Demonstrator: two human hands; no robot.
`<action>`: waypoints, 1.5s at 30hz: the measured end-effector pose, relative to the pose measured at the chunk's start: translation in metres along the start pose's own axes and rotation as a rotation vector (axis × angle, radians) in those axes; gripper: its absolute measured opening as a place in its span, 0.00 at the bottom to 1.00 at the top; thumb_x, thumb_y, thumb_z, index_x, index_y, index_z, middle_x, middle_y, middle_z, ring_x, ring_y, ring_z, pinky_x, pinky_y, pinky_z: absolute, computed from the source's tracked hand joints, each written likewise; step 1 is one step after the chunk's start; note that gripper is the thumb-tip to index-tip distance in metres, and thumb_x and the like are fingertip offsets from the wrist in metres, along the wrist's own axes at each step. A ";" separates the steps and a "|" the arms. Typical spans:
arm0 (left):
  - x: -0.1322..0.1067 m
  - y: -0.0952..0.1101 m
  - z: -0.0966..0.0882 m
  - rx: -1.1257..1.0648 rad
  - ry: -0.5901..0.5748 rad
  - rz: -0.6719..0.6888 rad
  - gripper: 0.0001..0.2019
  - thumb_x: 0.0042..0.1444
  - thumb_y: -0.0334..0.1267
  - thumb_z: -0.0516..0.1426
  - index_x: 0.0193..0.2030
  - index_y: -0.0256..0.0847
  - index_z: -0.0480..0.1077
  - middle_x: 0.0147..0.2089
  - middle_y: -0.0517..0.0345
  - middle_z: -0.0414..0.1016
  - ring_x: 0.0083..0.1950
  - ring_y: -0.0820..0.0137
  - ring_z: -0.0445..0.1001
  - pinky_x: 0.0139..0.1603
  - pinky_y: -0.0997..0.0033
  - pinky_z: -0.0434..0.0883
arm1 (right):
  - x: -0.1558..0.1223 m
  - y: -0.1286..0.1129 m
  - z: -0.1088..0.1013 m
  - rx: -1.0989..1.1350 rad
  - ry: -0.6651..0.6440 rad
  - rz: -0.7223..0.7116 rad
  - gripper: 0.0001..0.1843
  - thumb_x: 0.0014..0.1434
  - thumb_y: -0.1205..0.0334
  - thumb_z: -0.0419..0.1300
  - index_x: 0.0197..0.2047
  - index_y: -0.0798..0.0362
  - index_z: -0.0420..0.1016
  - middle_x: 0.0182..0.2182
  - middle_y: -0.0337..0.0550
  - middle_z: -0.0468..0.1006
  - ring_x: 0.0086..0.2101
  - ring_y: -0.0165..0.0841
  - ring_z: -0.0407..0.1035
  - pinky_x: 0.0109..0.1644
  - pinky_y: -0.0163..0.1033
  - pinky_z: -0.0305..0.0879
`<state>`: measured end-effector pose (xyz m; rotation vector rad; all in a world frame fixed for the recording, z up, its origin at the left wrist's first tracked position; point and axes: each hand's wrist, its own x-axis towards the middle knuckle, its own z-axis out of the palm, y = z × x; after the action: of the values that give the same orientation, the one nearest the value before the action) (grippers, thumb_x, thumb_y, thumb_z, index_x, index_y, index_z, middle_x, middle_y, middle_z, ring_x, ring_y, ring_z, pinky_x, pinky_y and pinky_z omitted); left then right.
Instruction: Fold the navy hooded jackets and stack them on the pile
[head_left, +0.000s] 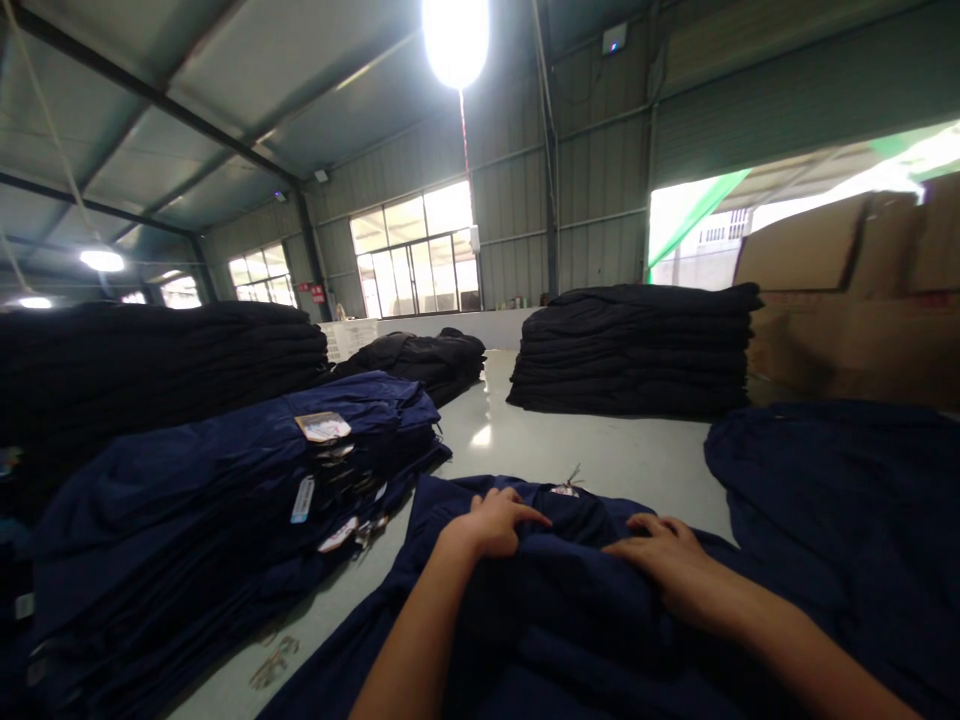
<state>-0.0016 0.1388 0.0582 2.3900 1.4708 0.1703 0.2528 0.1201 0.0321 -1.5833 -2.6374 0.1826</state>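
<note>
A navy blue garment [555, 600] lies on the table right in front of me, with a darker opening at its far edge. A small paper tag [564, 490] with a dark cord sits by that opening. My left hand [495, 522] is closed on the cloth to the left of the opening, its thumb pointing right. On the other side, my right hand [671, 560] has its fingers bent over the cloth and its thumb reaching left. Folds of fabric bunch up between the two hands. The lower part of the garment falls in shadow between my forearms.
A stack of navy garments [217, 450] with hanging tags stands left. Black folded stacks [637, 350] rise at the back right and far left [150, 350]. More navy cloth [840, 500] lies right, before cardboard boxes [825, 330]. The pale tabletop [517, 440] shows between them.
</note>
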 end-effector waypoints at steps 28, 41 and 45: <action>0.003 -0.041 -0.008 -0.284 0.505 -0.157 0.07 0.39 0.33 0.52 0.26 0.43 0.70 0.30 0.61 0.69 0.47 0.60 0.61 0.56 0.51 0.49 | -0.006 0.035 -0.025 0.408 0.240 -0.018 0.13 0.45 0.57 0.49 0.31 0.48 0.73 0.38 0.44 0.77 0.43 0.41 0.67 0.49 0.44 0.61; 0.003 -0.041 -0.014 -0.379 0.659 -0.188 0.04 0.42 0.37 0.53 0.22 0.42 0.68 0.33 0.61 0.69 0.47 0.62 0.61 0.53 0.60 0.53 | -0.005 0.048 -0.031 0.043 0.554 0.204 0.15 0.45 0.54 0.50 0.33 0.46 0.73 0.37 0.44 0.78 0.44 0.45 0.66 0.52 0.57 0.53; 0.007 -0.045 -0.010 -0.492 0.611 -0.268 0.06 0.42 0.38 0.53 0.20 0.41 0.66 0.25 0.63 0.65 0.39 0.66 0.64 0.48 0.64 0.57 | -0.004 0.046 -0.034 0.465 0.454 0.153 0.20 0.48 0.42 0.47 0.27 0.49 0.68 0.28 0.42 0.76 0.32 0.38 0.68 0.38 0.42 0.64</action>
<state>-0.0395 0.1653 0.0516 1.7937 1.7164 1.1301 0.2993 0.1402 0.0601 -1.4524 -1.9584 0.3631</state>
